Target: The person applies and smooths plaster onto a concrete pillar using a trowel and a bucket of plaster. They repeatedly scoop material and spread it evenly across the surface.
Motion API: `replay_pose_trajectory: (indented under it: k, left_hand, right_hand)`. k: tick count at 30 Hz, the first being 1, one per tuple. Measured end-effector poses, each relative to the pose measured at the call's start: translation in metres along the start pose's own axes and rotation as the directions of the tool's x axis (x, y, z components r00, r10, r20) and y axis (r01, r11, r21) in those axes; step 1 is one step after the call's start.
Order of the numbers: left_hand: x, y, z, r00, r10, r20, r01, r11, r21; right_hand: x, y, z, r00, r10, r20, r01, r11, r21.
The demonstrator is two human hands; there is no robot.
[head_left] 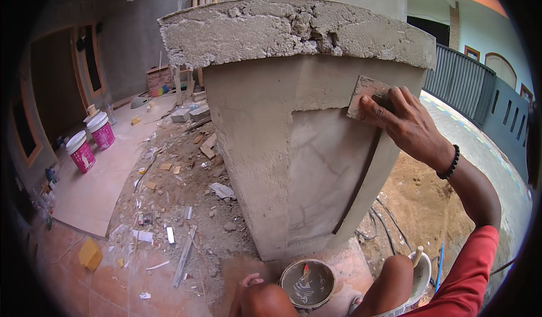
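In my right hand is a small flat rectangular plastering float, its face spotted with cement. My fingers wrap around its back, and it lies against the upper right of a grey plastered pillar, just above a recessed panel. The pillar tapers downward beneath a thick, rough-edged cap. Low in the view, my left hand rests by my left knee; the knee hides most of its fingers. Between my knees stands a round bucket with grey liquid and a small red-tipped thing in it.
Beside my right leg is a white bucket with a wooden handle sticking out. Rubble, offcuts and a wood strip litter the ground at left. Two pink-and-white paint pails stand farther back. Dark cables lie behind the pillar's right side.
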State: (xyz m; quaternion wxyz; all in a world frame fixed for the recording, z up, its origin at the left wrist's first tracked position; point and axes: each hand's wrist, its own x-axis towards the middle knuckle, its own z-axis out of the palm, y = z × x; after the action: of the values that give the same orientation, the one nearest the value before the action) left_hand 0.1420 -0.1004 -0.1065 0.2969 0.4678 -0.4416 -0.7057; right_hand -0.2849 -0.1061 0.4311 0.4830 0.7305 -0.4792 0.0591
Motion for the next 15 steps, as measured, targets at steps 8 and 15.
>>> replay_pose_trajectory:
  k: [8,15]
  left_hand:
    - [0.007,0.005,-0.002,1.000,0.008,0.026,-0.009,1.000,0.020]
    - [0.018,0.008,0.014,0.998,0.021,0.057,-0.023,0.999,0.033]
  right_hand:
    - [0.001,-0.022,-0.028,1.000,0.017,-0.018,-0.014,0.988,0.152]
    - [0.034,-0.006,-0.003,0.989,-0.031,-0.143,0.036,0.999,0.027]
